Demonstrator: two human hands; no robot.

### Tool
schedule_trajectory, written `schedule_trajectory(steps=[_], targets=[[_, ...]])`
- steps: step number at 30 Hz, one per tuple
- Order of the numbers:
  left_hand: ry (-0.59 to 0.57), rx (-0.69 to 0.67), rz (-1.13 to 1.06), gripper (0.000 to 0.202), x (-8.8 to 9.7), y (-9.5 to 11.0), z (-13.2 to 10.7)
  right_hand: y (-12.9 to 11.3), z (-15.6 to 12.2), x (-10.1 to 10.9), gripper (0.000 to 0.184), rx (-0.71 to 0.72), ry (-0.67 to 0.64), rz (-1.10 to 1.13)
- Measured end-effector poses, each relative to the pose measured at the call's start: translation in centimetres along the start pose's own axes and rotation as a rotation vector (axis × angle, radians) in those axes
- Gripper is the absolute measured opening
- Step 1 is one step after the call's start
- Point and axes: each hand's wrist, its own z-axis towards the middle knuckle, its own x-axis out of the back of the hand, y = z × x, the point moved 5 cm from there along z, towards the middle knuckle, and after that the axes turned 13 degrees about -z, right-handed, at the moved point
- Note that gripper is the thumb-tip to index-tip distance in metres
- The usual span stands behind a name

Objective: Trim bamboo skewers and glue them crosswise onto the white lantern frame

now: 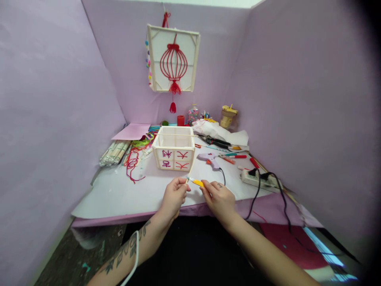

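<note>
My right hand [219, 198] grips a yellow craft knife [197, 182], its blade pointing left. The blade meets a thin pale wooden stick [192, 167] just above the fingers of my left hand [175, 194], which pinches the stick's lower end. The stick slants up and to the right. Both hands are over the table's front part. Just beyond them stands a white box-shaped lantern frame [173, 148] with an open top and red and purple characters on its front panels. Another thin stick [175, 135] lies across its top.
A lilac glue gun [210, 159], pliers [220, 142] and a power strip [258, 178] lie to the right. Red cord [132, 163] and bundled sticks [114, 153] are at left. A finished-looking lantern [154, 43] hangs above. Lilac walls [297, 79] enclose the table.
</note>
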Motion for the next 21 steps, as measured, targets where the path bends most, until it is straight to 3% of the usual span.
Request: schedule_trajectory(steps=[5,7,13,21], targets=[[-0.002,-0.011,-0.007,0.029,0.0,0.1,-0.1,0.1,0.0,0.3,0.030,-0.009,-0.004,-0.004],[-0.010,-0.014,-0.016,0.030,0.0,0.2,-0.2,0.4,-0.1,0.0,0.031,-0.063,-0.070,0.148],[-0.039,-0.043,-0.030,0.033,-0.2,0.8,-0.3,0.5,-0.3,-2.1,0.035,-0.355,-0.489,0.816],[-0.074,-0.080,-0.003,0.033,-0.4,1.1,-0.7,0.4,-0.2,-2.7,0.046,-0.468,-0.613,1.066]])
